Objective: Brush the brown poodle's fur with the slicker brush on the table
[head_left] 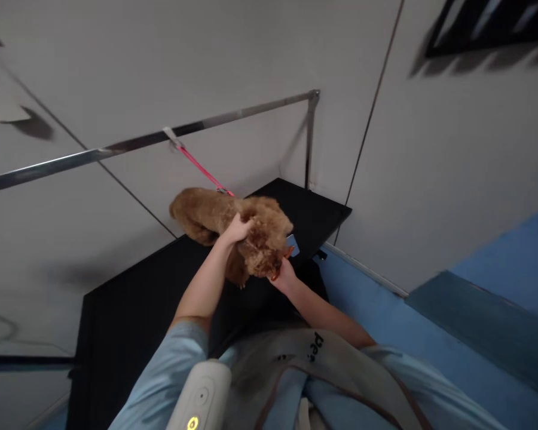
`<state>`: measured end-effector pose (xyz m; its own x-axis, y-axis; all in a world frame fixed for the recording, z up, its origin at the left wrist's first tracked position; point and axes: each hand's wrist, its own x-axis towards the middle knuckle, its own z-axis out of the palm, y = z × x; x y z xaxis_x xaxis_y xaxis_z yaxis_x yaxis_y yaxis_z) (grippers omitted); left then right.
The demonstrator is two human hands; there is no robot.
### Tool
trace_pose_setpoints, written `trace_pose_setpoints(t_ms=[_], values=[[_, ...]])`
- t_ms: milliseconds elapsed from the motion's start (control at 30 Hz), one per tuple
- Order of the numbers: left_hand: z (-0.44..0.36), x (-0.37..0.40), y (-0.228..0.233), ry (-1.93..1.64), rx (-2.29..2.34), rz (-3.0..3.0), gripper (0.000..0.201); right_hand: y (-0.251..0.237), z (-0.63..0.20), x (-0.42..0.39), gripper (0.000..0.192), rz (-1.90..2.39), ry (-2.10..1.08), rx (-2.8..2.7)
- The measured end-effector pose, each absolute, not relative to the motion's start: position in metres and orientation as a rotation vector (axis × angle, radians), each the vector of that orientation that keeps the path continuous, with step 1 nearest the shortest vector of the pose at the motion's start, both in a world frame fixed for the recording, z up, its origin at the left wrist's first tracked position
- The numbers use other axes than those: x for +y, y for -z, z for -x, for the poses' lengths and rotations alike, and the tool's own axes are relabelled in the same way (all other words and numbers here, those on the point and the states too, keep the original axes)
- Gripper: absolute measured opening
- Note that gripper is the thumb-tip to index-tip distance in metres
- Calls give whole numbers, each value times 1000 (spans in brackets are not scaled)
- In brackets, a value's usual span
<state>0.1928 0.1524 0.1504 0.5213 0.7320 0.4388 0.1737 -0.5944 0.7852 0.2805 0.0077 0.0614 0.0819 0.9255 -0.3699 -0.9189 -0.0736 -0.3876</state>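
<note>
**Ana:** Closed around the fur, that's how the left hand sits: fingers curled into the coat on top of the dog, near the head and neck. The right hand is under the muzzle, holding something orange with a blue part beside it. Whether that hand is fully closed, I cannot tell.

**Ben:** Where is the dog, exactly?

**Ana:** On the black table, toward the far corner by the wall, clipped to a pink leash that runs up to the metal bar.

**Ben:** What might go wrong?

**Ana:** I'd judge a sudden twist is the risk. If the dog jerks its head, the tool near its face could poke it, and a lunge toward the table edge would pull the leash tight on its neck.

**Ben:** And its looks?

**Ana:** Small, reddish-brown, curly and fluffy, body stretched leftward, head bent down toward the hands.
</note>
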Motion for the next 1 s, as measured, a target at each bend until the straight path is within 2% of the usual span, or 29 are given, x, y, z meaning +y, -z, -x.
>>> trace_pose_setpoints(t_ms=[100,200,267,400,533,633,733,867,1000], values=[[-201,147,-153,-1030,722,-1974,42,-61,-274,10,23,626,-1536,19],[-202,142,-152,-1069,809,-1853,44,-52,-274,7,16,733,-1506,-58],[-203,139,-154,-1077,832,-1819,46,-39,-275,-7,15,959,-1435,-144],[-212,136,-164,-983,783,-1836,51,-19,-271,-65,28,1466,-1424,-636],[-224,139,-166,-982,773,-1870,48,-47,-271,-98,21,1457,-1446,-991],[-231,144,-164,-1023,740,-1870,46,-81,-288,-89,15,1534,-1096,-1181],[-236,147,-165,-1118,726,-1816,46,-88,-312,-80,17,1827,-750,-1236],[-244,148,-167,-1141,746,-1772,45,-79,-329,-79,27,1932,-848,-1288],[-250,152,-168,-1179,787,-1735,43,-86,-339,-62,28,1848,-658,-1378]])
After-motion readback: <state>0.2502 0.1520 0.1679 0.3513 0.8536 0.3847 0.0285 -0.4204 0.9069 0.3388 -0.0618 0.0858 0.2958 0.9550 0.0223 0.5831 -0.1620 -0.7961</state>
